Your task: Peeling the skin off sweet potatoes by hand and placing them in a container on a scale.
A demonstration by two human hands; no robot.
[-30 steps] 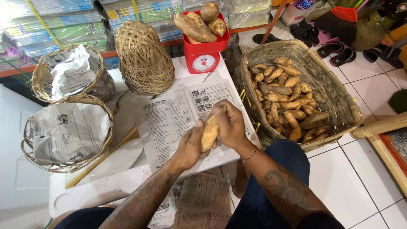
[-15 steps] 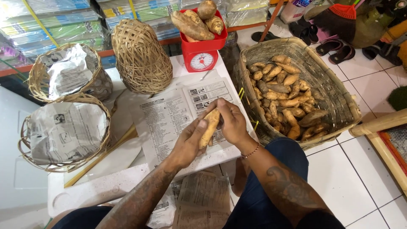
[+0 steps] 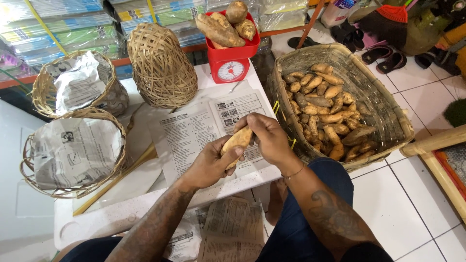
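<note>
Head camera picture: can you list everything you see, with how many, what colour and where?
sweet potato: one, tan, held in both hands
big basket: one, woven brown, on the floor at right, full of sweet potatoes
scale: one, red, at the table's back edge, four sweet potatoes on top
upturned basket: one, tan, beside the scale
paper-lined baskets: two, at left
newspaper sheet: one, under the hands
sandals: dark, on the floor, top right
left hand: grips the potato's lower end
right hand: grips its upper end

Both forearms angle inward, the left hand cupped palm-up, the right hand curled, fingers closed.
</note>
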